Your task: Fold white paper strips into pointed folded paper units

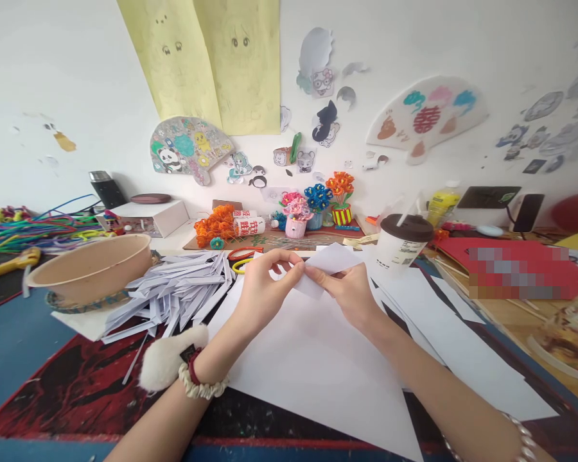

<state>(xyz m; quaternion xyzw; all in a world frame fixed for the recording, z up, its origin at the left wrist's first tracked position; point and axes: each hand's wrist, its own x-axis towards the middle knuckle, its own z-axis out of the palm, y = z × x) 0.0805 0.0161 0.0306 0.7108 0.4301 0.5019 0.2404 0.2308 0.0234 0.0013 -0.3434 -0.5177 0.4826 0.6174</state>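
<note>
A small piece of white paper (334,258) is pinched between my two hands above the table. My left hand (271,277) grips its left edge with thumb and fingertips pressed together. On the other side my right hand (349,289) holds it, the thumb lying on the paper and the fingers behind, mostly hidden. Below both hands lies a large white sheet (313,366). Left of my left hand is a heap of folded white paper strips (178,289). Scissors with yellow and red handles (241,264) lie partly behind my left hand.
A beige basin (91,273) stands at the left. To the right are a lidded cup with a straw (401,247), cut white sheets (457,346) and a red packet (515,266). Pipe-cleaner flowers (296,208) line the back by the wall. A white fluffy ornament (166,359) hangs at my left wrist.
</note>
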